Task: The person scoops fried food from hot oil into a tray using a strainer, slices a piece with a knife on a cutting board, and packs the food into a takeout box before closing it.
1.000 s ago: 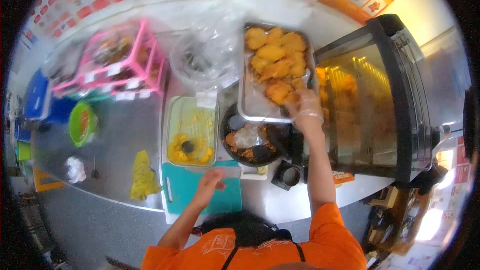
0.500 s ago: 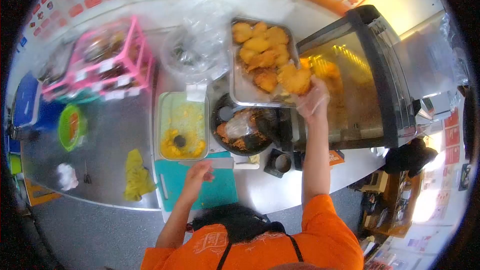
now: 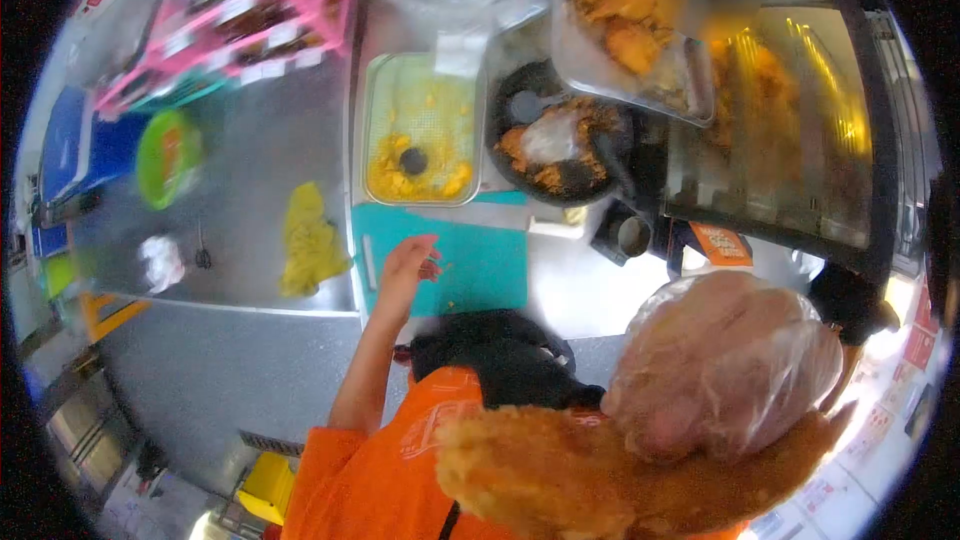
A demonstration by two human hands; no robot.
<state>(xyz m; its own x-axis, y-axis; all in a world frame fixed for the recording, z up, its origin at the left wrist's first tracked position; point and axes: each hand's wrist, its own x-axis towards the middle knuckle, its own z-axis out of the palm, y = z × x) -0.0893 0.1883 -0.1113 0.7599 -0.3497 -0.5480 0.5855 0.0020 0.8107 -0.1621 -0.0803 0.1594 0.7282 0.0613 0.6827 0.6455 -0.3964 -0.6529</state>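
Your right hand (image 3: 725, 370), clear-plastic-gloved, grips 1 golden-brown fried slab (image 3: 600, 480): off silver metal tray (image 3: 588, 62) now, nearer you than teal rectangular plastic board (image 3: 485, 270). Left hand (image 3: 408, 265) empty, loosely curled, over board.

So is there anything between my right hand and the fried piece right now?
Only the clear plastic covering over your right hand; the hand is right up against the fried piece, and nothing else visible stands between them. Part of the contact is hidden.
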